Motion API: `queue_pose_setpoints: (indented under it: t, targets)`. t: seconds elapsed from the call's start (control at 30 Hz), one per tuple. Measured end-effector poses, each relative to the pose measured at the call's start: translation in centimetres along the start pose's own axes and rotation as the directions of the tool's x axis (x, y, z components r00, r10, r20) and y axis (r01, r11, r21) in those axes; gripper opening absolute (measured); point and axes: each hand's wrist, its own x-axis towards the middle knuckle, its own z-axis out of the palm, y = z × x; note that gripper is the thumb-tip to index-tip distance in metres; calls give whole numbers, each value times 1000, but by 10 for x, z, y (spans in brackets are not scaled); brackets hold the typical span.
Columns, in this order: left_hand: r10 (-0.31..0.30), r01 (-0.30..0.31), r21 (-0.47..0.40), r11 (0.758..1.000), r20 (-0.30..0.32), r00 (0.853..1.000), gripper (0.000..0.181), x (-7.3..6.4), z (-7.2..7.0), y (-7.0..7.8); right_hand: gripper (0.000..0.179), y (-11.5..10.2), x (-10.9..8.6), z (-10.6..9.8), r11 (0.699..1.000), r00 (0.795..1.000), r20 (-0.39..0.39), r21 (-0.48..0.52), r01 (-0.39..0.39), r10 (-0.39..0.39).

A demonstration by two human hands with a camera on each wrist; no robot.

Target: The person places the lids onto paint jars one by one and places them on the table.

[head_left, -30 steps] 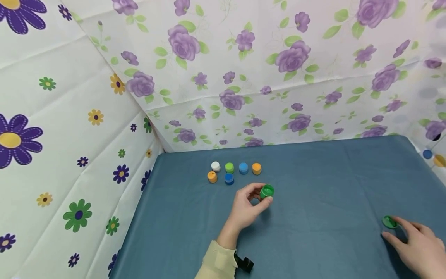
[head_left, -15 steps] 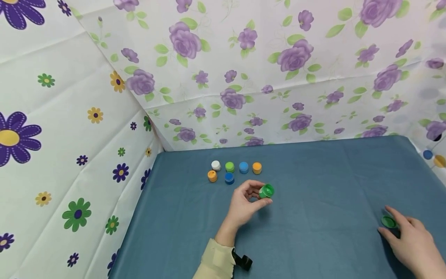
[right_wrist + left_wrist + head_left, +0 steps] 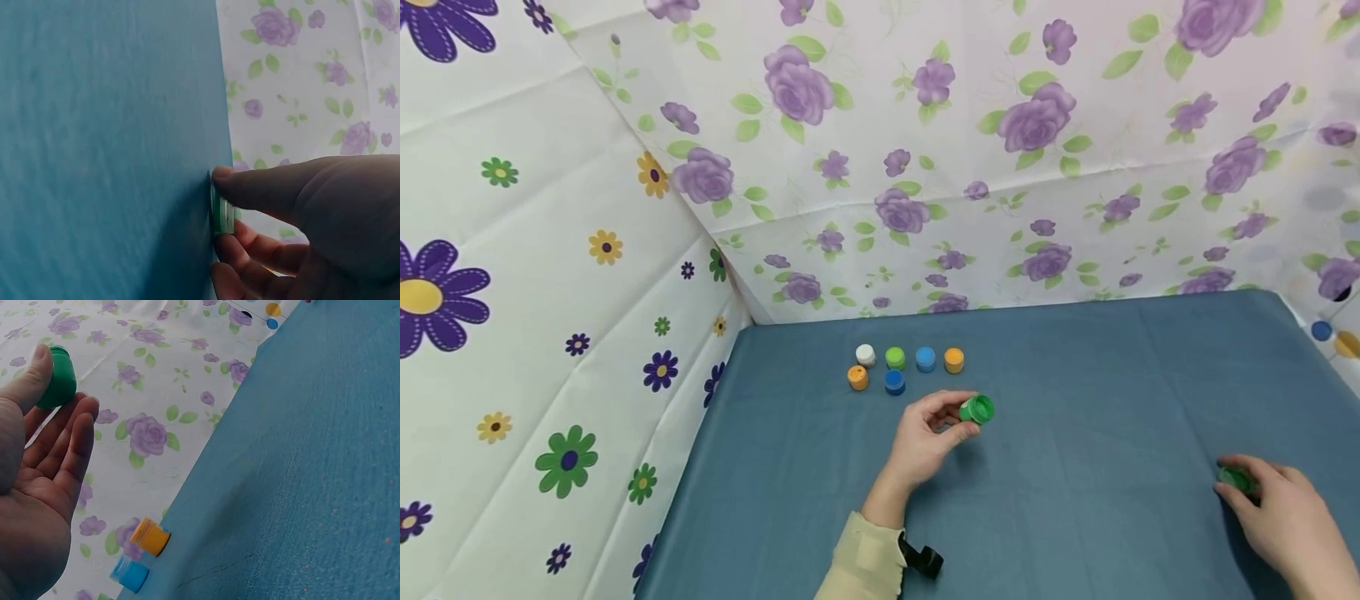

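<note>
My left hand pinches a small open green paint jar above the table, its mouth tilted toward the head camera. In the left wrist view the thumb and fingertips hold that green jar by its sides, while the other fingers stay loosely bent. At the right, my right hand grips the green jar lid, which lies at the tabletop. Thumb and fingers stand on opposite edges of the lid in the right wrist view. Part of the lid is hidden by the fingers.
Toward the back stand several small capped jars: white, light green, light blue, orange, a second orange jar and dark blue. A blue cloth covers the table. Flowered sheets hang behind and at the left.
My right hand has brought its fingers round the lid, which it was only beside half a second ago. The left hand with the green jar has barely shifted.
</note>
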Motion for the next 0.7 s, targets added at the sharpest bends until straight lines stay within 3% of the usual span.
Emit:
queue_pose_setpoints:
  t: [0.17, 0.33, 0.53, 0.63, 0.7]
  targets:
    - [7, -7, 1, 1000, 15, 1000, 40, 0, 1, 1, 58, -14, -5, -1, 995, 999, 38, 88, 35, -38]
    - [12, -13, 9, 1000, 12, 1000, 41, 0, 1, 1, 68, -49, -18, -8, 961, 981, 57, 218, 170, -187]
    - [12, -12, 28, 1000, 1, 1000, 43, 0, 2, 1, 46, -107, -44, -18, 851, 931, -111, 380, 363, -347]
    - [-2, 2, 37, 999, 2, 1000, 43, 0, 4, 3, 31, -135, -55, -21, 777, 885, -197, 425, 464, -421]
    - [-9, 9, 41, 999, 6, 1000, 43, 0, 5, 4, 31, -153, -59, -20, 714, 847, -248, 457, 530, -470]
